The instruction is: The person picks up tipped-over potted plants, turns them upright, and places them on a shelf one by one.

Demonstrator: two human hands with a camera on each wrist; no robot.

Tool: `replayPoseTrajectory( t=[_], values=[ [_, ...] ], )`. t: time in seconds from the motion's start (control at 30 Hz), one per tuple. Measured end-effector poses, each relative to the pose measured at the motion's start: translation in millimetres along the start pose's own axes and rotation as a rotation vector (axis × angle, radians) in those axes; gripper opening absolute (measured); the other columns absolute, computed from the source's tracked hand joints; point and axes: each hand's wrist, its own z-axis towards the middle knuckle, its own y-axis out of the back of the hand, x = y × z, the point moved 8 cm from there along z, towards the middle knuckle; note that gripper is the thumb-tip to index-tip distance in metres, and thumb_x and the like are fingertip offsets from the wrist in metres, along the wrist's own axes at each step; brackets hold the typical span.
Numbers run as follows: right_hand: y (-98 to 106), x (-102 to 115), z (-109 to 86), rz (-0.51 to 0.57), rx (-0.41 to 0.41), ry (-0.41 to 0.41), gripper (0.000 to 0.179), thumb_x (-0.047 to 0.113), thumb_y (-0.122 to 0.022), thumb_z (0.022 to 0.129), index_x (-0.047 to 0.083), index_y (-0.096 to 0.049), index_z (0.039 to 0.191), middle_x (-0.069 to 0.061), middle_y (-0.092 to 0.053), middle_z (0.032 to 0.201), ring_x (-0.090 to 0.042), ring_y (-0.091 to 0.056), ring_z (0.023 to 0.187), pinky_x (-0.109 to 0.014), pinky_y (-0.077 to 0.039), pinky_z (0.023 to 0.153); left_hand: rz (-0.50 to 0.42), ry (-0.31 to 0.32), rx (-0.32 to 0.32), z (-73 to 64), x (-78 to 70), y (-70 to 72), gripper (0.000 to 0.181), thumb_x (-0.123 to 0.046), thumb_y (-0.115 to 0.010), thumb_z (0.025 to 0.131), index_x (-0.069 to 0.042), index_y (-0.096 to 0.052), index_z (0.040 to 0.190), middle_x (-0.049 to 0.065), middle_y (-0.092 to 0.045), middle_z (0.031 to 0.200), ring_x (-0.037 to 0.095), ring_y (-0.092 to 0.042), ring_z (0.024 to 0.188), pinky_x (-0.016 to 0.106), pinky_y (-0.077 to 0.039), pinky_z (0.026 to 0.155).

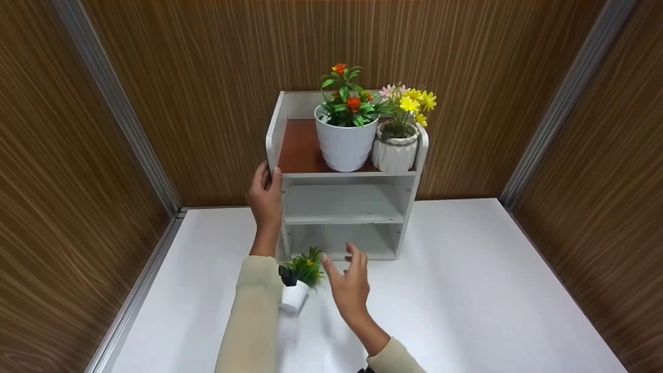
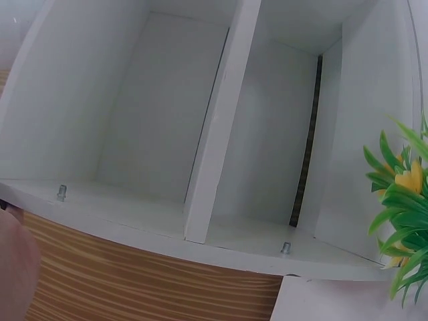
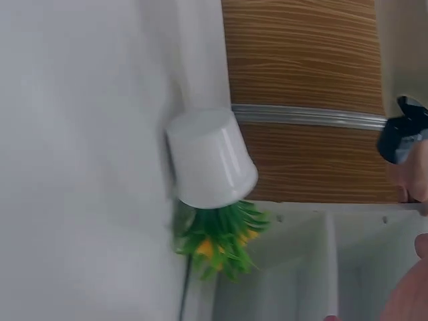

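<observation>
A small white shelf unit (image 1: 344,220) stands against the wood-patterned back wall. My left hand (image 1: 265,202) grips its left side panel near the top board, thumb on the front edge and fingers round the outer side. The right hand (image 1: 349,287) is in front of the lowest compartment, thumb and fingers apart with nothing between them. Left of it is a small white pot (image 1: 294,297) with a green and yellow plant (image 1: 306,268), partly hidden by my left sleeve in the head view. The right wrist view shows this pot (image 3: 208,160) whole.
On the brown top board stand a large white pot (image 1: 346,142) with red flowers and a pale ribbed pot (image 1: 395,150) with yellow and pink flowers. The shelf rests on a white table (image 1: 466,290). Wood-patterned walls (image 1: 585,207) enclose it on three sides.
</observation>
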Motion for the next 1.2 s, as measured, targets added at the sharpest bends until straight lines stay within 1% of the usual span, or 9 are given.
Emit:
replayPoseTrajectory(
  t=[0.1, 0.23, 0.37, 0.47, 0.63, 0.73, 0.83, 1.0, 1.2],
  values=[
    [-10.5, -13.8, -9.0, -0.008, 0.023, -0.059, 0.065, 0.048, -0.07, 0.093, 0.014, -0.046, 0.144, -0.004, -0.052, 0.135, -0.026, -0.054, 0.12, -0.044, -0.052, 0.085, 0.016, -0.002, -0.001, -0.4, -0.1, -0.2, 0.044, -0.032, -0.063, 0.101, -0.012, -0.059, 0.14, 0.005, -0.063, 0.14, 0.015, -0.06, 0.129, 0.031, -0.05, 0.106],
    [-27.5, -31.8, -22.5, 0.02, 0.076, -0.176, 0.071, 0.054, -0.068, 0.092, 0.013, -0.046, 0.145, -0.007, -0.051, 0.138, -0.028, -0.053, 0.121, -0.042, -0.05, 0.084, 0.046, -0.018, -0.003, -0.6, -1.2, -0.8, 0.044, -0.034, -0.062, 0.101, -0.013, -0.059, 0.14, 0.004, -0.063, 0.139, 0.013, -0.061, 0.127, 0.029, -0.051, 0.103],
    [-46.6, -46.0, -35.7, 0.023, 0.138, -0.277, 0.079, 0.06, -0.067, 0.09, 0.009, -0.046, 0.146, -0.011, -0.051, 0.139, -0.028, -0.055, 0.12, -0.041, -0.049, 0.083, 0.038, -0.029, -0.013, -0.2, -3.2, -0.3, 0.044, -0.034, -0.062, 0.101, -0.012, -0.059, 0.14, 0.006, -0.063, 0.139, 0.015, -0.061, 0.127, 0.03, -0.052, 0.103],
    [-57.0, -53.9, -42.4, 0.004, 0.156, -0.323, 0.08, 0.058, -0.068, 0.09, 0.005, -0.046, 0.146, -0.013, -0.053, 0.137, -0.027, -0.057, 0.117, -0.043, -0.049, 0.083, 0.035, -0.026, -0.008, -0.3, -3.5, -0.9, 0.044, -0.033, -0.061, 0.102, -0.012, -0.059, 0.14, 0.006, -0.063, 0.14, 0.015, -0.06, 0.128, 0.03, -0.051, 0.104],
    [-69.6, -62.9, -48.9, -0.002, 0.177, -0.403, 0.082, 0.055, -0.069, 0.089, 0.002, -0.044, 0.146, -0.016, -0.052, 0.136, -0.028, -0.059, 0.115, -0.047, -0.05, 0.087, 0.037, -0.039, 0.001, 0.1, -4.4, -2.1, 0.044, -0.031, -0.061, 0.102, -0.01, -0.058, 0.14, 0.006, -0.063, 0.139, 0.014, -0.061, 0.127, 0.029, -0.051, 0.104],
    [-76.2, -63.7, -51.3, -0.002, 0.184, -0.419, 0.084, 0.057, -0.069, 0.088, 0.0, -0.045, 0.146, -0.019, -0.053, 0.136, -0.03, -0.061, 0.114, -0.05, -0.05, 0.091, 0.029, -0.048, -0.002, 0.6, -5.2, -1.9, 0.044, -0.031, -0.062, 0.102, -0.01, -0.059, 0.14, 0.007, -0.064, 0.139, 0.014, -0.061, 0.126, 0.03, -0.052, 0.103],
    [-81.8, -63.5, -53.3, -0.009, 0.177, -0.411, 0.088, 0.059, -0.07, 0.087, -0.002, -0.046, 0.144, -0.021, -0.056, 0.134, -0.033, -0.062, 0.115, -0.052, -0.051, 0.093, 0.023, -0.044, -0.005, 0.6, -4.3, -1.0, 0.044, -0.031, -0.061, 0.102, -0.01, -0.059, 0.14, 0.006, -0.063, 0.139, 0.014, -0.061, 0.126, 0.03, -0.052, 0.103],
    [-89.6, -65.9, -56.6, -0.014, 0.169, -0.412, 0.091, 0.06, -0.073, 0.084, -0.004, -0.046, 0.144, -0.022, -0.057, 0.133, -0.037, -0.06, 0.121, -0.054, -0.05, 0.096, 0.039, -0.037, -0.01, -1.1, -3.1, 1.1, 0.044, -0.032, -0.061, 0.102, -0.011, -0.059, 0.14, 0.005, -0.064, 0.139, 0.014, -0.061, 0.126, 0.03, -0.052, 0.103],
    [-97.1, -69.9, -58.3, 0.001, 0.166, -0.412, 0.093, 0.058, -0.075, 0.082, -0.008, -0.046, 0.142, -0.025, -0.057, 0.133, -0.04, -0.058, 0.124, -0.053, -0.048, 0.101, 0.044, -0.045, -0.011, -0.9, -3.1, 1.0, 0.043, -0.031, -0.061, 0.102, -0.011, -0.059, 0.139, 0.005, -0.064, 0.138, 0.013, -0.061, 0.126, 0.029, -0.052, 0.103]
  ],
)
